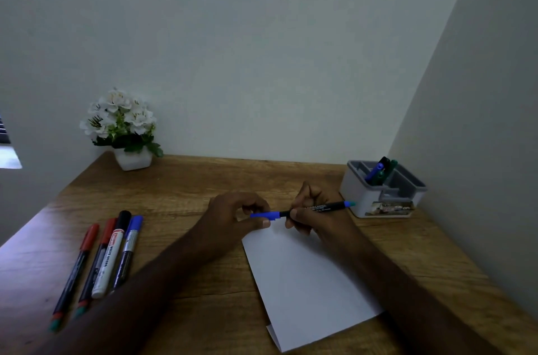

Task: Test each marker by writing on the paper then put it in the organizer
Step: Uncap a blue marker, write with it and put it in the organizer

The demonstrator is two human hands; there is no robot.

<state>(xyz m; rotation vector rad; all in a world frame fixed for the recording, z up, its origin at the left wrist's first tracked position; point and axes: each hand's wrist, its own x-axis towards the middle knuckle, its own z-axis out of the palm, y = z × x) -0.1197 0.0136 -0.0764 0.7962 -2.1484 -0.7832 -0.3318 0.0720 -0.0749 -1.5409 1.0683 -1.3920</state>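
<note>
Head view: left hand (233, 216) pinches the blue cap (263, 214) while right hand (313, 213) grips the marker (323, 207) barrel, above the paper (305, 282). Organizer (381, 189) stands just beyond the right hand; 4 markers (102, 261) lie left of the left hand on the surface (189, 180).

The desk (186, 180) looks like grained brown wood, the paper (305, 276) smooth matt white, the organizer (358, 194) grey plastic.

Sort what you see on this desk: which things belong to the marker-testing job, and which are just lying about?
Job: blue-capped marker in both hands; paper; four markers waiting; organizer with tested markers.
Lying about: potted white flowers.
</note>
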